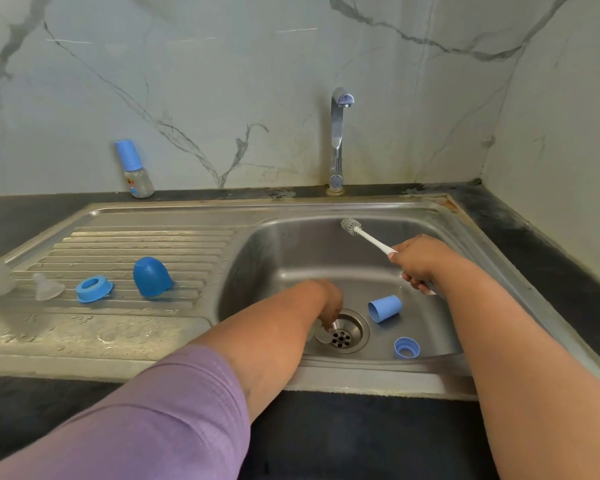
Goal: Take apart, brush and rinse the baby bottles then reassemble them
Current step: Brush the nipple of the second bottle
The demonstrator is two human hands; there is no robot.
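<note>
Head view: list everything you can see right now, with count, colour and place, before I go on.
Assembled baby bottle: 1, clear with blue cap, upright on the dark counter by the wall.
Dome cap: 1, blue, on the drainboard.
Collar ring: 1, blue, drainboard, left of the dome cap.
Teat: 1, clear, drainboard, left of the collar ring.
Tall cap: 1, light blue, lying on its side in the sink basin.
Threaded ring: 1, blue, basin floor, right of the drain.
Clear piece: 1, by the drain, partly hidden.
Tap: 1, chrome, behind the basin.
Bottle brush: 1, white.
Left hand: reaches down to the clear piece.
Right hand: grips the brush handle.
</note>
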